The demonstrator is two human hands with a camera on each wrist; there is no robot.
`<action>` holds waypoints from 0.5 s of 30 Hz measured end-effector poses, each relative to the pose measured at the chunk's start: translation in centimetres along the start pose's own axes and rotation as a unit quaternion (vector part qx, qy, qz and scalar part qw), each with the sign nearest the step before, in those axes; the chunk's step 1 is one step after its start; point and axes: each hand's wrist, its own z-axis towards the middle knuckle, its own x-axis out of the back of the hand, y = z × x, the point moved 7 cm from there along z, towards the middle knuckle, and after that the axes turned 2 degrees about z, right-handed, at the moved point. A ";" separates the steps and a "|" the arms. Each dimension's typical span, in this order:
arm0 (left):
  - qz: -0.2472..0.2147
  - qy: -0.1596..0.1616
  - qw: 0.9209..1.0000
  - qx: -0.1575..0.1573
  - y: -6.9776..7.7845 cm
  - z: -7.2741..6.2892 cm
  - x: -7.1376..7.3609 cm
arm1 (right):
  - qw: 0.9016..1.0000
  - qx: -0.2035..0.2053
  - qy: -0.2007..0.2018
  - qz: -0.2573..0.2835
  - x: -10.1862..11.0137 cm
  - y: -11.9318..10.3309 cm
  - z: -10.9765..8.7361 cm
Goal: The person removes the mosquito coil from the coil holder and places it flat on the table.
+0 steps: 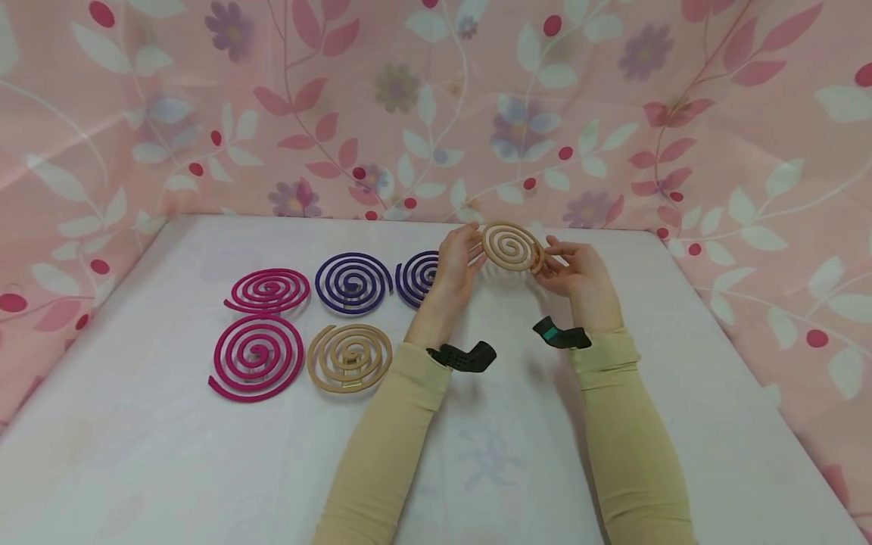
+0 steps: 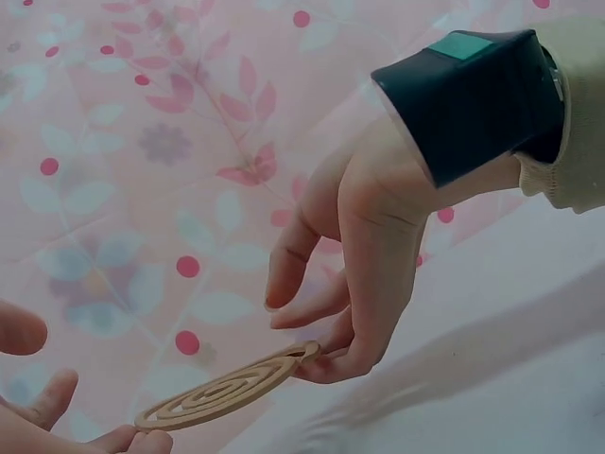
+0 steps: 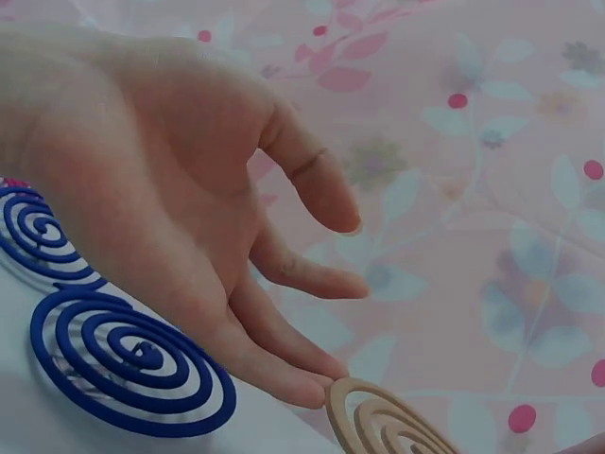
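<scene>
A tan mosquito coil (image 1: pixel 509 245) is held up over the far part of the table between both hands. My left hand (image 1: pixel 455 265) reaches its left edge with extended fingers; in the right wrist view the fingertips of this hand (image 3: pixel 180 180) meet the coil's rim (image 3: pixel 340 407). My right hand (image 1: pixel 579 272) holds the opposite edge. In the left wrist view that hand's (image 2: pixel 369 255) lower fingers bend around the end of the coil (image 2: pixel 227 390), while thumb and forefinger hang apart from it.
Left of my arms are two magenta coils (image 1: pixel 259 352), a dark blue coil (image 1: pixel 352 284) and a second tan coil (image 1: pixel 352 353), some on small metal stands. Another blue coil (image 3: pixel 142 352) lies partly behind my left hand. Floral cloth (image 1: pixel 409 113) hangs behind the white table (image 1: pixel 136 454).
</scene>
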 end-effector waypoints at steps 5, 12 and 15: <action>0.005 -0.002 1.000 0.010 -0.4 0.1 0.1 | 1.000 -0.005 0.012 -0.019 0.5 0.2 0.3; 0.009 -0.007 1.000 0.012 -0.8 0.4 0.3 | 0.999 0.002 0.027 -0.032 0.8 0.3 0.3; 0.013 -0.011 1.000 0.019 -1.1 0.5 0.3 | 0.998 0.008 0.039 -0.047 0.9 0.2 0.4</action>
